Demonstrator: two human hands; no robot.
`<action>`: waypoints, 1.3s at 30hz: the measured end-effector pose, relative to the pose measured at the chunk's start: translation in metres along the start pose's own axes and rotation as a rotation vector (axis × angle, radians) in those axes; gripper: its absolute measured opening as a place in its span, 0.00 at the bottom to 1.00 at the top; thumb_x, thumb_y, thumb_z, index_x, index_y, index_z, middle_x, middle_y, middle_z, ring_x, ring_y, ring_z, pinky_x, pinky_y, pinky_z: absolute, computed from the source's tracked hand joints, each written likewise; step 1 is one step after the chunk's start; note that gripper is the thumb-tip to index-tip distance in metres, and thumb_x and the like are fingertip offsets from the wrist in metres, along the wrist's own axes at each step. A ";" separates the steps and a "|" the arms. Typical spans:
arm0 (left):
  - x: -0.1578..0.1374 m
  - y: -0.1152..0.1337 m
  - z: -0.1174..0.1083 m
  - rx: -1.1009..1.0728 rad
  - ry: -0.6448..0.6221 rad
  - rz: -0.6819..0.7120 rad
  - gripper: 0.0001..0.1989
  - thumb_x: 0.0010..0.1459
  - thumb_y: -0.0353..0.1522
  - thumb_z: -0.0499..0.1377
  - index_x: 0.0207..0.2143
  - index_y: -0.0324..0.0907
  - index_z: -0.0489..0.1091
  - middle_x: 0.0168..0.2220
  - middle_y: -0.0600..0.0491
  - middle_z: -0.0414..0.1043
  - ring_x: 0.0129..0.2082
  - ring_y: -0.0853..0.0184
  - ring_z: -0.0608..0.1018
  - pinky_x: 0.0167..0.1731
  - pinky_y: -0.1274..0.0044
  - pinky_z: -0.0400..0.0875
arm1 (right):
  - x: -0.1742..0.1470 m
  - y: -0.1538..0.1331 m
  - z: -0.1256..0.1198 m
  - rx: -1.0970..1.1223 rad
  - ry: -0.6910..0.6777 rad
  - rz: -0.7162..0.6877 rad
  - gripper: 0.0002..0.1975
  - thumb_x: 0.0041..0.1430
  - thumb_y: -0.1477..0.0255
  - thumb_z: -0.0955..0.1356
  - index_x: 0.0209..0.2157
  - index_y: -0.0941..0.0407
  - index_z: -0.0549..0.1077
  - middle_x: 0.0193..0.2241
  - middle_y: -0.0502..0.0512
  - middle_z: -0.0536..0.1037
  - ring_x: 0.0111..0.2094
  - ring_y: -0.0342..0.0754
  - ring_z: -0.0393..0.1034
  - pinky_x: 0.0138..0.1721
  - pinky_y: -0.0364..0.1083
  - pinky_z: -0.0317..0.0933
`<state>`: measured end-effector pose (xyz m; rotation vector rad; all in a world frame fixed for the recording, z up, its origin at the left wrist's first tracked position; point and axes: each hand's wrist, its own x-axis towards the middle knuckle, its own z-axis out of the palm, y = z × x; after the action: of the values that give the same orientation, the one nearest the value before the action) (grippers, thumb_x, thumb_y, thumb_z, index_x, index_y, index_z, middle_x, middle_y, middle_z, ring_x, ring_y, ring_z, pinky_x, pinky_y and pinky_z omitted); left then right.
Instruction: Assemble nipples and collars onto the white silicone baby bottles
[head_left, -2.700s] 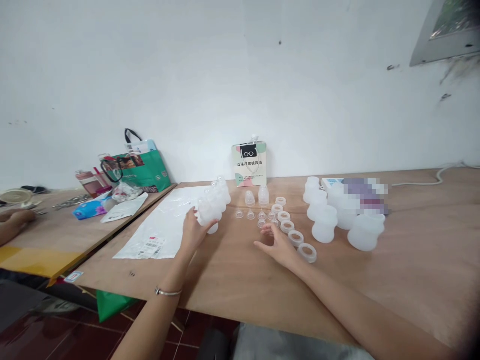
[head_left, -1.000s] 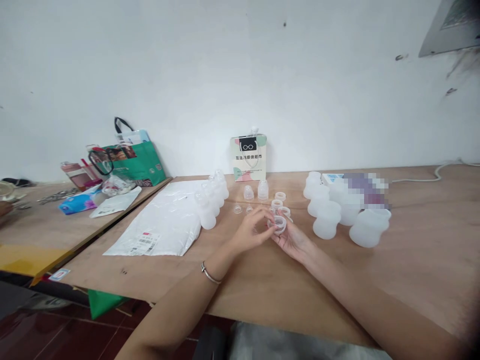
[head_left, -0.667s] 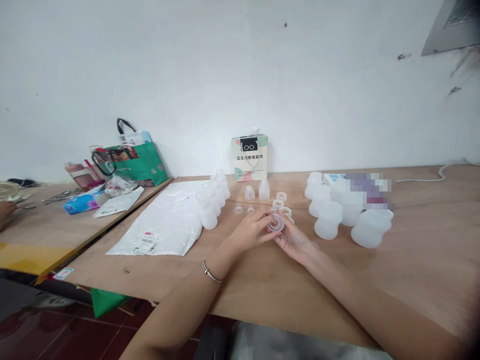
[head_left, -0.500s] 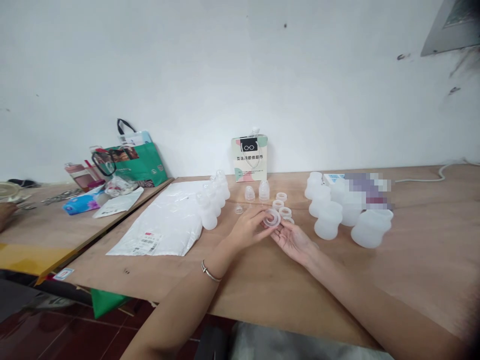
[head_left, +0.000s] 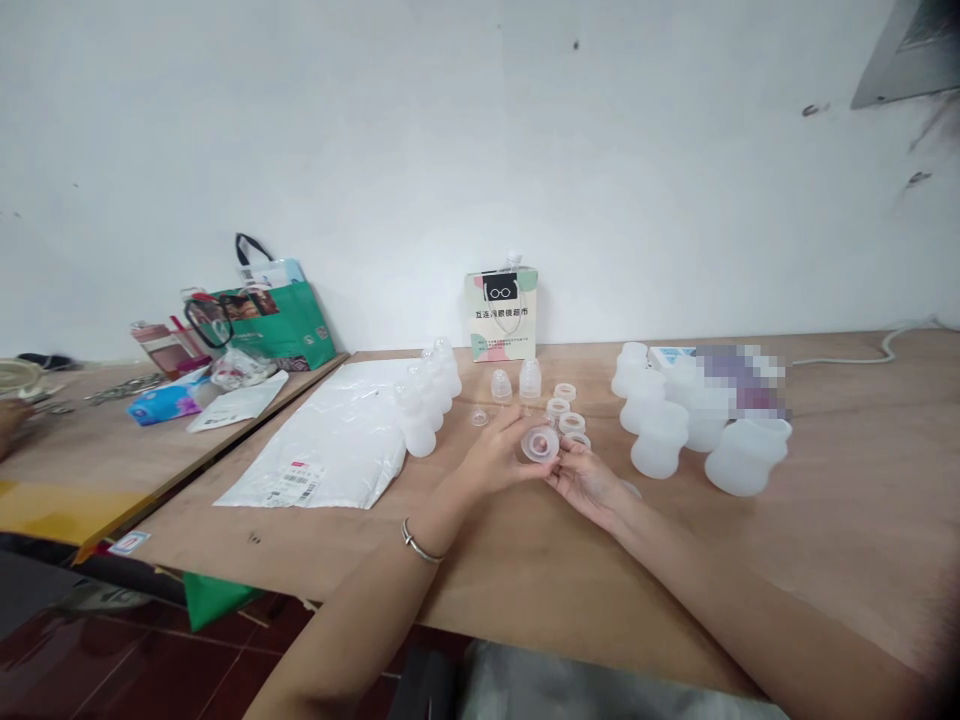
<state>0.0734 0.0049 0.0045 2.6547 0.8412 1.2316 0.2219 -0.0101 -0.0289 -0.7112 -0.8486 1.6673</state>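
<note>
Between my hands is a translucent bottle collar ring, its round opening facing me; a clear nipple seems to sit in it. My left hand wraps thumb and fingers around the ring's left side. The fingertips of my right hand pinch its lower right edge. Just beyond lie several loose collar rings in a line. Two clear domed caps stand behind my left hand, with a small clear nipple beside them. Part of another clear piece shows behind my right wrist.
Several frosted bottles without tops stand at the right. A row of capped bottles stands left, beside a white plastic mailer. A paper bag leans against the wall. On the left table sit a green bag and a tissue pack.
The collar ring has tilted to face me more squarely and shifted slightly left and down. My right fingers have curled in closer at its edge.
</note>
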 end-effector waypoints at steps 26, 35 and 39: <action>0.003 0.023 0.000 -0.080 0.098 -0.027 0.17 0.49 0.36 0.60 0.42 0.42 0.65 0.36 0.50 0.68 0.37 0.66 0.70 0.37 0.74 0.66 | -0.001 -0.003 0.005 0.035 0.039 -0.067 0.10 0.34 0.76 0.73 0.24 0.54 0.72 0.24 0.48 0.75 0.28 0.44 0.68 0.29 0.42 0.64; 0.005 0.010 -0.006 -0.248 -0.024 -0.189 0.20 0.50 0.36 0.59 0.46 0.44 0.62 0.45 0.50 0.68 0.43 0.66 0.70 0.41 0.74 0.65 | -0.004 -0.015 -0.002 -0.207 0.175 -0.419 0.10 0.44 0.65 0.71 0.26 0.56 0.71 0.22 0.48 0.71 0.26 0.42 0.64 0.32 0.43 0.62; 0.002 0.005 -0.005 -0.324 -0.155 -0.241 0.21 0.50 0.33 0.59 0.48 0.44 0.61 0.46 0.50 0.67 0.44 0.65 0.70 0.44 0.73 0.64 | -0.005 -0.019 -0.006 -0.560 0.253 -0.585 0.11 0.49 0.63 0.68 0.30 0.56 0.72 0.26 0.52 0.74 0.29 0.45 0.67 0.33 0.46 0.62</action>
<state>0.0733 0.0010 0.0111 2.2812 0.8271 0.9938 0.2379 -0.0106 -0.0167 -0.9169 -1.2125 0.7992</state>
